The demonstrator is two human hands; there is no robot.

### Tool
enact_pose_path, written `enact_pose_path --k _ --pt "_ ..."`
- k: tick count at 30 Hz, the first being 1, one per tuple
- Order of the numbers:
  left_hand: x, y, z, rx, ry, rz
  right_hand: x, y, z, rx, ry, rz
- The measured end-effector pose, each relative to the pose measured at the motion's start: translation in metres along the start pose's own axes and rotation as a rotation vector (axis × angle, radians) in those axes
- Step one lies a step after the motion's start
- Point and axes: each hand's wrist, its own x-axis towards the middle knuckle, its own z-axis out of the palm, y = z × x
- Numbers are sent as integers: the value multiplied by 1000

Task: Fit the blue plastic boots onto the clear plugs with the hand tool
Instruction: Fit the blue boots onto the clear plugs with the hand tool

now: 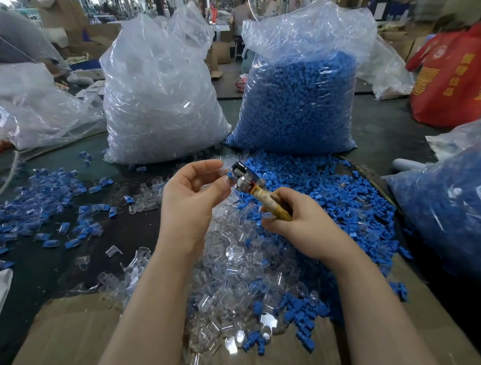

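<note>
R hand [296,221] grips tool [257,191], tip up-left.

The right hand [298,218] grips the hand tool [257,191] by its wrapped handle. At the tool's metal head, the left hand [191,195] pinches a blue boot [230,175]. Below both grips lie loose clear plugs [232,265].

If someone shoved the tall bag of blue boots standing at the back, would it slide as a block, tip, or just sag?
The bag of blue boots would probably sag and dent: its thin film is crinkled and the fill is loose small pieces. It looks heavy, being packed nearly full. Its wide base makes tipping unlikely, though boots might spill onto the loose blue pile at its foot.
</note>
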Motion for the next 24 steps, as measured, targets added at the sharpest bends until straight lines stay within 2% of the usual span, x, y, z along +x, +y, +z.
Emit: enact_pose_path --k 16,24 --pt "-1 -2 1 24 -2 27 -4 -5 -1 -94 -40 -1" --pt "-1 -2 1 37 -10 31 -6 -8 -1 -196 18 -9"
